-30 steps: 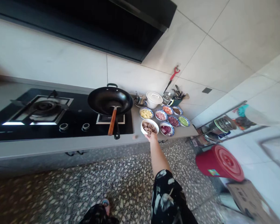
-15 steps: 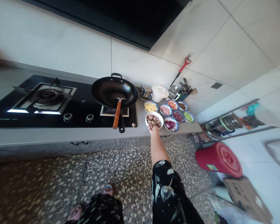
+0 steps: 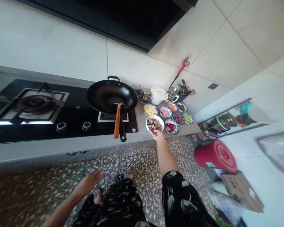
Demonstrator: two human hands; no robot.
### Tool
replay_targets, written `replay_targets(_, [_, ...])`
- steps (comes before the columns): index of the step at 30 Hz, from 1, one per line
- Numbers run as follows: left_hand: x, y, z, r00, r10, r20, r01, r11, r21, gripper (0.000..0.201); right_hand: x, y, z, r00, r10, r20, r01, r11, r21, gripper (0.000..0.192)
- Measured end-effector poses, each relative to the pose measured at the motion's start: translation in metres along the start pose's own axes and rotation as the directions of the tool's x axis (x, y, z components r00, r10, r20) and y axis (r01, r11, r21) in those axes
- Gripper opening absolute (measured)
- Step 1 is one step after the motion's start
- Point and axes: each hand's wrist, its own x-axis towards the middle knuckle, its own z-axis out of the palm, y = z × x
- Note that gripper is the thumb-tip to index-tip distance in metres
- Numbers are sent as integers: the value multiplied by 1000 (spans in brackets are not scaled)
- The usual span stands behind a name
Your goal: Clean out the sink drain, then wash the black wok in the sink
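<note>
My right hand [image 3: 156,134] grips the near rim of a white bowl [image 3: 162,121] filled with brown meat chunks [image 3: 153,124], at the counter's front edge. Whether the bowl's base touches the counter I cannot tell. Low over the floor, my left hand [image 3: 91,180] is empty, its fingers stretched out and slightly blurred. Left of the bowl, a black wok [image 3: 101,94] sits on the right burner. A spatula with a wooden handle [image 3: 117,123] rests in it, lying above the wok's black handle [image 3: 123,134].
Beside the bowl stand dishes of yellow chunks [image 3: 150,110], purple onion [image 3: 170,127], pink meat [image 3: 165,112] and green pieces [image 3: 187,118]. Behind them are a kettle [image 3: 145,96] and lidded white pot [image 3: 159,94]. A red bucket [image 3: 205,156] stands right. The range hood [image 3: 104,19] overhangs the stove.
My left hand has come into view at the lower left. My right hand has stayed at the bowl, its wrist turned somewhat. The camera view has shifted.
</note>
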Motion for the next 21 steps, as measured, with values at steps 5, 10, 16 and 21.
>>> replay_targets(5, [119,129,35,964,204,-172,-202,979,31,41,17,15,-20,991,125,46,-122,991,-56,20])
replay_targets(10, [218,205,42,917,161,-365,-55,957,285,48,36,16,-36,975,223,0,-217,949,-228,44])
replay_targets(16, [246,218,32,957,-17,-290,90,967,240,31,49,-9,-66,963,260,70,-211,890,-404,48])
replay_targets(21, [253,266,40,913,69,-401,-72,997,8,38,63,-27,-79,980,167,106,-127,940,-316,26])
